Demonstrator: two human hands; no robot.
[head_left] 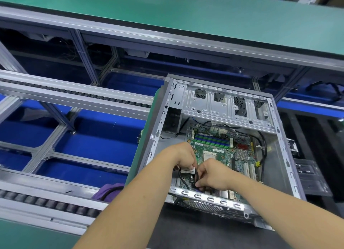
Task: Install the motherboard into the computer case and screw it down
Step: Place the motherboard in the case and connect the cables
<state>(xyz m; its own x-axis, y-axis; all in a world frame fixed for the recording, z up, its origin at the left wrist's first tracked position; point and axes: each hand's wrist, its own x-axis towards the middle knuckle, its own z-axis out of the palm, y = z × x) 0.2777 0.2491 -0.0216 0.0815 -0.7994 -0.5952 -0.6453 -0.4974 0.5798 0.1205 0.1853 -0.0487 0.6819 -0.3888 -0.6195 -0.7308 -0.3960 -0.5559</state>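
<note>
An open grey computer case lies on its side at the right of centre. A green motherboard lies flat inside it, with blue memory slots at its far end. Both hands are inside the case at the board's near left corner. My left hand pinches a black cable that carries a white label. My right hand has its fingers curled round the same cable, close to a small connector on the board. No screw or screwdriver is in view.
The case's drive cage spans its far end, and black cables with a yellow plug run along its right wall. A roller conveyor runs at the left. A green-topped bench crosses the back. A purple cloth lies left of the case.
</note>
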